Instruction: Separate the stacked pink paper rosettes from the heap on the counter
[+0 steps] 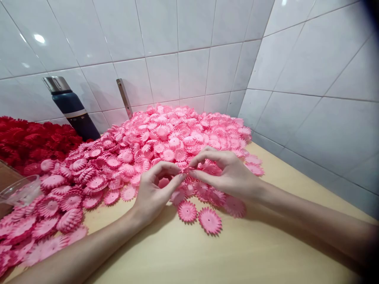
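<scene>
My left hand (156,187) and my right hand (226,171) meet in front of a large heap of pink scalloped paper flower discs (166,134). Between thumb and forefinger, each hand pinches the same small pink flower disc (185,170), mostly covered by the fingertips. Just below the hands, two loose pink discs lie flat on the table: one (187,211) on the left and another (210,220) on the right, each with a tiny dark centre hole. More discs sit partly under my right hand.
A dark blue bottle (74,108) with a steel cap stands at the back left, beside a red heap of similar pieces (35,138). A clear plastic tub (22,191) is at the left. A metal strip (124,98) leans against the tiled wall (194,71). The table (183,258) is pale wood.
</scene>
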{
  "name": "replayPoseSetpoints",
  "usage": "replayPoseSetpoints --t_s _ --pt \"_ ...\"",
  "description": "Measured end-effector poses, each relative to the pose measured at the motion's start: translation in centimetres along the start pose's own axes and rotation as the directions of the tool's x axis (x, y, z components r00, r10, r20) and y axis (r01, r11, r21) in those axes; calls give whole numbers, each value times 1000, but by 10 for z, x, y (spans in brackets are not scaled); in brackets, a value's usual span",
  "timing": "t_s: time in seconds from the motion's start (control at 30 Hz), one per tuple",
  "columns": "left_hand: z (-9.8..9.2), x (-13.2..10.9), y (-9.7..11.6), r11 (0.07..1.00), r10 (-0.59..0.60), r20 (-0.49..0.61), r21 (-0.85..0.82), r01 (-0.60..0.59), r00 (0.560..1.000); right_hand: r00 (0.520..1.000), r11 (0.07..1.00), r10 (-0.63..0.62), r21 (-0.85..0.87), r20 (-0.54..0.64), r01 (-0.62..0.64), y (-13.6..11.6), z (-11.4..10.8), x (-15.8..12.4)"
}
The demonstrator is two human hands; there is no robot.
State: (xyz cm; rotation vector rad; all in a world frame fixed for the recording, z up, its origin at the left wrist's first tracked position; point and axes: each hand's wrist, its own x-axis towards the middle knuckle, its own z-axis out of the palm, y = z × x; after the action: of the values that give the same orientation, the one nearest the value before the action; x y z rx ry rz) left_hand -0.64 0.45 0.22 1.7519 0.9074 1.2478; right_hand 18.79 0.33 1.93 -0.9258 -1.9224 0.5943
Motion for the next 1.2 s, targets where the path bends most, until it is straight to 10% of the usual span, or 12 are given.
replayPoseSetpoints --t_s 0.83,1.2 --pt "0 -1 -1 1000 -2 170 16 -1 985 993 993 -8 115 121 -6 0 1 -2" --pt "1 -2 1 999 16 156 43 -23 988 999 992 41 120 -8 -40 4 -1 -1"
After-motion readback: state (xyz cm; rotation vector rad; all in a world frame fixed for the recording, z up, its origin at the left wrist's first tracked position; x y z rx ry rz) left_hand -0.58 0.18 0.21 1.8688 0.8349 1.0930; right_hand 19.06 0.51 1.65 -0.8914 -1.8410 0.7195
